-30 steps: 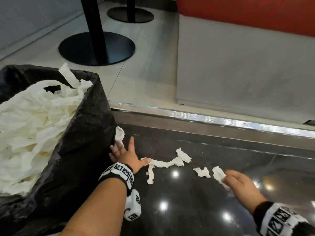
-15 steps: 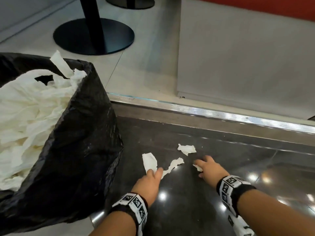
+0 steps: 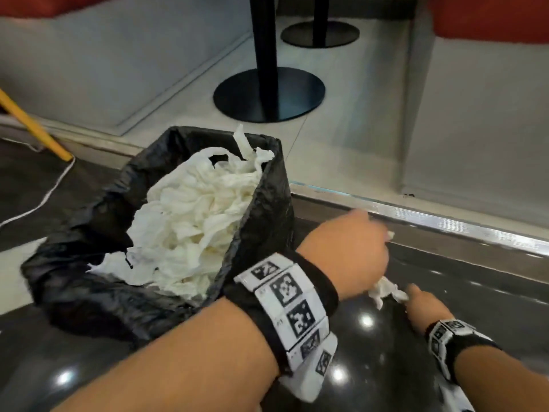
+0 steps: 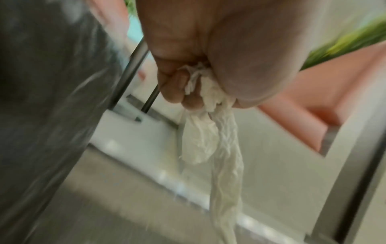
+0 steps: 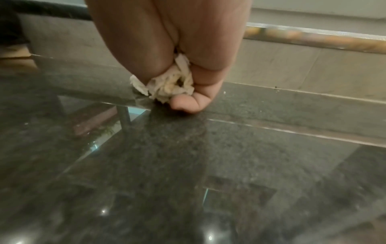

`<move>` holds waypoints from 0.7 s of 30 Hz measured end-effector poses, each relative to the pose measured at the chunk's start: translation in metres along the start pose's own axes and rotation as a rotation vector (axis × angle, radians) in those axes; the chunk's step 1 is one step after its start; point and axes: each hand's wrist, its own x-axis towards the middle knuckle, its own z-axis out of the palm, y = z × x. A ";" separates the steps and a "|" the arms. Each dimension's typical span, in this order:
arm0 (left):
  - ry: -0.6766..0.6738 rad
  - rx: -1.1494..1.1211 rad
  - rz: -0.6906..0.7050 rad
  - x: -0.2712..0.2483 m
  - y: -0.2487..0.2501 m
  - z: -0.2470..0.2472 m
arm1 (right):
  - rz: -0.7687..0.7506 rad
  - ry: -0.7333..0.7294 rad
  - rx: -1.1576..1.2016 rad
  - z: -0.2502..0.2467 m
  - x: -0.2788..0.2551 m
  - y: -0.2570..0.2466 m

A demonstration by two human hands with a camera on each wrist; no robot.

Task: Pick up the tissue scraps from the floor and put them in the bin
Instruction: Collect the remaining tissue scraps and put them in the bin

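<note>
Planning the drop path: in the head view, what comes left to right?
Yellow pole → white cord → black-lined bin heaped with tissue → left hand → tissue scraps → right hand.

- Black round table base [image 3: 269, 95] with its post, standing on pale tiles
- A second black base [image 3: 320, 33] behind it
- Yellow stick [image 3: 32, 126] leaning at left
- White cord [image 3: 44, 199] trailing over the dark floor
- Metal strip [image 3: 445, 220] edging the step

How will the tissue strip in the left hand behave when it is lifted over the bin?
Probably floppy: the tissue strip hangs limp below the left hand. Likely very light, being thin and crumpled, so it may drift. The bin looks heaped, so it may slide off.
</note>
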 end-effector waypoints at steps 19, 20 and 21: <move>-0.938 0.380 -0.378 -0.026 -0.206 0.081 | -0.109 -0.058 0.052 -0.027 -0.110 0.008; -0.981 0.356 -0.421 -0.031 -0.201 0.091 | -0.112 -0.032 0.078 -0.039 -0.114 0.002; -1.021 0.268 -0.402 -0.030 -0.210 0.111 | -0.113 0.031 0.116 -0.055 -0.115 -0.005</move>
